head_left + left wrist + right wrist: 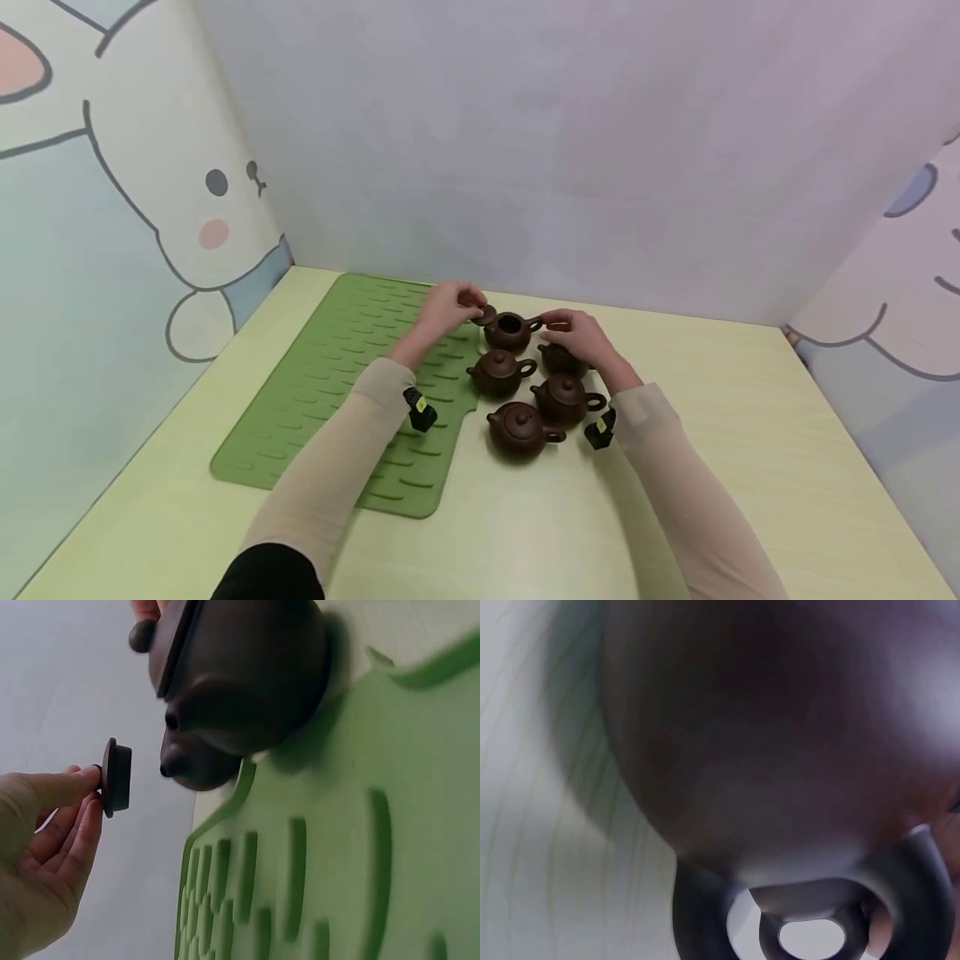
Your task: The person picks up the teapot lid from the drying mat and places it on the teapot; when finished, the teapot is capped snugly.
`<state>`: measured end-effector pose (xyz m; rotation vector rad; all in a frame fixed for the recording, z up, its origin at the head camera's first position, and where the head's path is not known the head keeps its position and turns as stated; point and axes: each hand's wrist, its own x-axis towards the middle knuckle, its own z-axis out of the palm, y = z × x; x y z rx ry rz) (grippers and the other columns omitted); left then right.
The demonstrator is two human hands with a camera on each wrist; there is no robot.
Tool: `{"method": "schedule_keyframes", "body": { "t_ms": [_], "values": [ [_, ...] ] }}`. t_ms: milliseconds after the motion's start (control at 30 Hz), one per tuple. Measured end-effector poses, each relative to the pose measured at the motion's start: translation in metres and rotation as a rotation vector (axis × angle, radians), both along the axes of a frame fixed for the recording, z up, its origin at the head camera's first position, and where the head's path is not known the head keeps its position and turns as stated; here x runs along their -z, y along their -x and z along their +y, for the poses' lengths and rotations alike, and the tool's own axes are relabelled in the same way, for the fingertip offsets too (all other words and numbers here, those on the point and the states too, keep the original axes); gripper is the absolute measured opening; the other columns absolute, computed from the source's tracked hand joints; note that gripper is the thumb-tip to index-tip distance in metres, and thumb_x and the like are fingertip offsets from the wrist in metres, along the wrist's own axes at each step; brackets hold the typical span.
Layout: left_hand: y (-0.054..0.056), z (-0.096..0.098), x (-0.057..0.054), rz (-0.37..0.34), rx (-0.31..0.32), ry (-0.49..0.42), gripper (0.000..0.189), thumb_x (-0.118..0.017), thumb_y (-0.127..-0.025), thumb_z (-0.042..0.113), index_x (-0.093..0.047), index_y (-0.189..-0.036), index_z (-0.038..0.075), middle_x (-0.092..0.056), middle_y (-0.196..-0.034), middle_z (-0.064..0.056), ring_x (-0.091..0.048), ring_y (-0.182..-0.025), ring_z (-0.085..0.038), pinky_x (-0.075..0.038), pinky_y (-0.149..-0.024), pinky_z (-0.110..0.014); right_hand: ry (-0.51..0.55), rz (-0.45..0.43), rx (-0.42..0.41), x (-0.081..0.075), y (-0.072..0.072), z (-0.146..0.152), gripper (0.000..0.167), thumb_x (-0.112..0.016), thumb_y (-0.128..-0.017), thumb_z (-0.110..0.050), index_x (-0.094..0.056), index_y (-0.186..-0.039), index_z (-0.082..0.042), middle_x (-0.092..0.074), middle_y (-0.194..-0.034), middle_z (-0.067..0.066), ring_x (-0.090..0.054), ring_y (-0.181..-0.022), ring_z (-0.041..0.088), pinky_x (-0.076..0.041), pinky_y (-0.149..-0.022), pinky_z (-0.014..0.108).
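Observation:
My left hand (447, 307) pinches a small round dark-brown teapot lid (118, 778) by its knob, holding it on edge in the left wrist view. Just right of that lid stands a lidless teapot (508, 333), its round mouth uncovered. At this pot's handle (535, 323), my right hand (579, 335) has thumb and fingertips closed on the tip. Beneath the right hand sits another teapot (558, 360), partly hidden by it. A large teapot body (780, 750) fills the right wrist view and hides most of the hand.
Several lidded brown teapots stand close together nearer me: one at the left (498, 372), one at the right (564, 398), one in front (520, 429). A green ridged mat (322, 400) covers the table's left part. A pale wall (562, 167) rises behind the table (720, 433).

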<state>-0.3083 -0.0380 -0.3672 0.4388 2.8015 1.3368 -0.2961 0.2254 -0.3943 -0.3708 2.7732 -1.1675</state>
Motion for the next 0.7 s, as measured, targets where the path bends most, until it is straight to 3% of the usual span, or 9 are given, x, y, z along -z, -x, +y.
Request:
{"method": "schedule_keyframes", "body": {
  "t_ms": [200,467,700],
  "values": [
    [0.004,0.021,0.006,0.018,0.006,-0.02,0.012,-0.071,-0.092,0.01,-0.071,-0.104,0.008,-0.073,-0.106,-0.01,-0.069,-0.1,-0.024,-0.058,-0.086,-0.035,0.006,0.011,0.0,0.001,-0.001,-0.002,0.039,-0.067,-0.095,-0.017,-0.063,-0.131,-0.003,-0.063,-0.135,0.019,-0.059,-0.127,0.036,-0.047,-0.109,0.05],
    [0.007,0.034,0.017,0.019,0.009,-0.038,0.01,-0.071,-0.092,0.009,-0.071,-0.102,0.008,-0.072,-0.104,-0.009,-0.068,-0.098,-0.023,-0.058,-0.085,-0.034,0.002,0.017,-0.014,0.004,-0.001,-0.005,0.038,-0.067,-0.095,-0.017,-0.063,-0.13,-0.003,-0.064,-0.134,0.019,-0.06,-0.126,0.036,-0.047,-0.108,0.05],
    [0.003,0.039,0.024,0.016,0.014,0.043,0.008,-0.07,-0.094,0.011,-0.071,-0.102,0.01,-0.072,-0.103,-0.007,-0.068,-0.097,-0.022,-0.058,-0.084,-0.035,-0.01,0.029,-0.016,0.004,-0.002,-0.009,0.037,-0.067,-0.095,-0.017,-0.064,-0.13,-0.003,-0.064,-0.133,0.019,-0.06,-0.126,0.036,-0.048,-0.108,0.05]
  ]
}}
